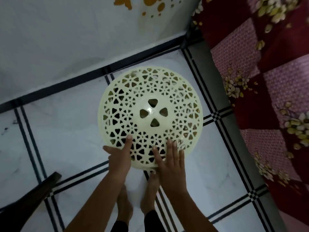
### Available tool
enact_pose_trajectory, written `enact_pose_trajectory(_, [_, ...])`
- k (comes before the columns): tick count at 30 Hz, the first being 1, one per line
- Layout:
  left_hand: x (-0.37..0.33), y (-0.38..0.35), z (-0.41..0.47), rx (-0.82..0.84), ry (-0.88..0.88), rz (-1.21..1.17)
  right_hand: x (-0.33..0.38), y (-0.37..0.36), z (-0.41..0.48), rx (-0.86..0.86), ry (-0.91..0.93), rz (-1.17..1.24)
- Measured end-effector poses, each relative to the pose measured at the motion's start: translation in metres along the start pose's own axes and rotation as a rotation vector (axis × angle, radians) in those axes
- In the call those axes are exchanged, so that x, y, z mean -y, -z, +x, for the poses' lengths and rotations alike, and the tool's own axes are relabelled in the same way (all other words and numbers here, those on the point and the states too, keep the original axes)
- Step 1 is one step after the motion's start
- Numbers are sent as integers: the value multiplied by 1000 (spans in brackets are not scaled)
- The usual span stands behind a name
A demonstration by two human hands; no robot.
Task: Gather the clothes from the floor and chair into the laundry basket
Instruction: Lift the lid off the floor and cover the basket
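Note:
A cream round perforated lid [150, 114] covers the laundry basket, seen from straight above on the white tiled floor. My left hand [119, 155] grips the lid's near-left rim, thumb on top. My right hand [168, 161] lies flat with fingers spread on the lid's near edge. Through the lid's holes I see dim shapes inside; I cannot tell what they are. No loose clothes show on the floor.
A bed with a red and pink floral cover [267, 81] runs along the right. A white wall with orange prints [75, 39] stands behind the basket. A dark chair part [33, 196] juts in at lower left. My bare feet [138, 201] stand below the basket.

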State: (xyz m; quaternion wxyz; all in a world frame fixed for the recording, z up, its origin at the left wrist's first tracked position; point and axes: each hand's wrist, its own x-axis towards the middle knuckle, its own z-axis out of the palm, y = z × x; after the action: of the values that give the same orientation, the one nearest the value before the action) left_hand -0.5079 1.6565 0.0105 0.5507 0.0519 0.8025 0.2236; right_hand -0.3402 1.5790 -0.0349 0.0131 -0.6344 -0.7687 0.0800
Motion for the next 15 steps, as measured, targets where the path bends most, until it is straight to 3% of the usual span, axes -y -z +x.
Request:
enact_pose_trajectory(4, [-63,-56,8,-41,-31,175,-51,11,65,-30,23,-49])
enact_pose_trajectory(7, [-116,-82,31,125,-109,182,-81,25,127,-20,-40,-26])
enact_pose_trajectory(13, [-194,-106,0,323,-557,485,-113,63,250,45,-224,15])
enact_pose_trajectory(15, [-204,-98,-22,338,-729,521,-127,93,294,178,-250,89])
